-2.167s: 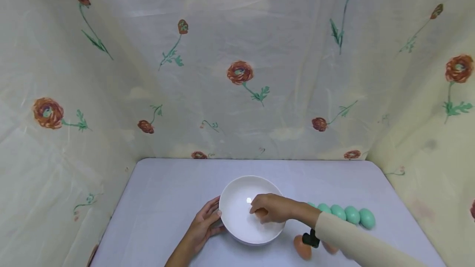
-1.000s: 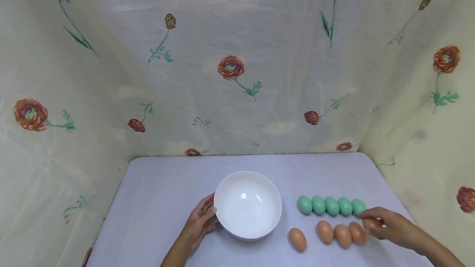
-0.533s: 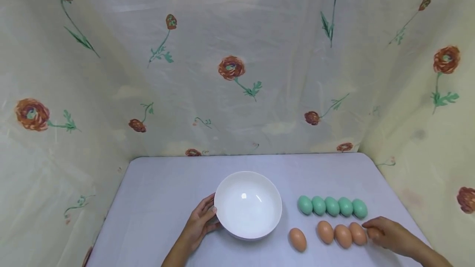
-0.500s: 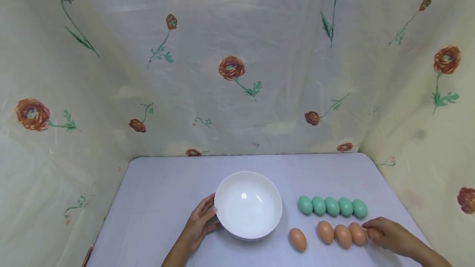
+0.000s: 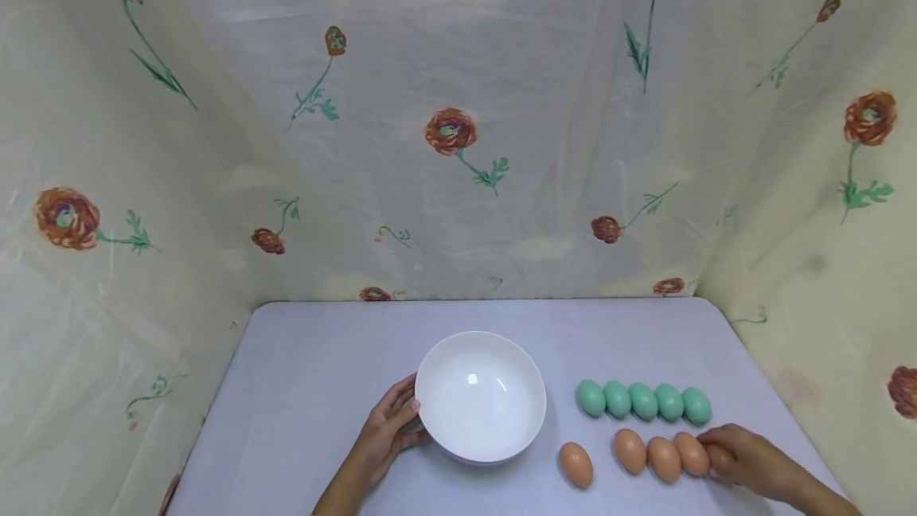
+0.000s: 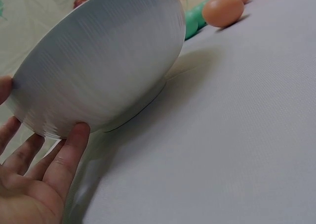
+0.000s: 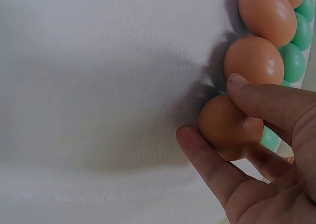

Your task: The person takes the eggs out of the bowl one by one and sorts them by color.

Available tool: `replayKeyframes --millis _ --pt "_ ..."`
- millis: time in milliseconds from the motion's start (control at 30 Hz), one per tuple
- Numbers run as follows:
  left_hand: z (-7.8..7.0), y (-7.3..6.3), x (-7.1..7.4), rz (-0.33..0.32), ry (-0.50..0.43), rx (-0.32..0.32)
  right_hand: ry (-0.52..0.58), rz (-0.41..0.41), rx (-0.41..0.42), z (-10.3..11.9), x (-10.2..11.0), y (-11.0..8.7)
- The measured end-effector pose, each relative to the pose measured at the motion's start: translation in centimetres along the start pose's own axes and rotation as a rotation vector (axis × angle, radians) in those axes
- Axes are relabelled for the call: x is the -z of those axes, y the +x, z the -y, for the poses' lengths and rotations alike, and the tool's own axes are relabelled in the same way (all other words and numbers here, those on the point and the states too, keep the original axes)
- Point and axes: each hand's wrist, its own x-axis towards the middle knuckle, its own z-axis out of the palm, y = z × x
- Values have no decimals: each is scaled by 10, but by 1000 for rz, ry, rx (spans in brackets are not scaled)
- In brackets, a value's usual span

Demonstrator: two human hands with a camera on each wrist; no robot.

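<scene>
A glossy white bowl [image 5: 480,400] stands upright on the table. My left hand [image 5: 387,432] holds its left side, the thumb at the rim and the fingertips against the outer wall below, as the left wrist view shows. At the right, my right hand [image 5: 755,460] grips a brown egg [image 7: 227,122] between thumb and fingers, at the right end of a row of brown eggs [image 5: 664,459]. In the right wrist view the gripped egg sits close beside its neighbour [image 7: 253,61], and the thumb tip reaches the gap between them.
Several green eggs [image 5: 643,400] lie in a touching row behind the brown ones. A lone brown egg [image 5: 576,465] lies between bowl and row. A pale cloth covers the table [image 5: 322,373]; a flowered curtain [image 5: 458,245] hangs around it.
My right hand has gone from inside the bowl to the right end of the brown row with an egg, then moved slightly down and closer to the row. The left hand keeps its hold.
</scene>
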Motion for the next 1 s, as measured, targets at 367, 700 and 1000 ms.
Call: replayKeyframes --millis 367,700,1000 --pt "0 2 -3 5 -5 -4 -39 -84 61 -1 -8 2" --pt "-1 1 -6 -49 13 25 -142 -126 -87 14 -4 -6" --pt "-4 -14 1 -100 216 32 -198 -161 -202 40 8 -3"
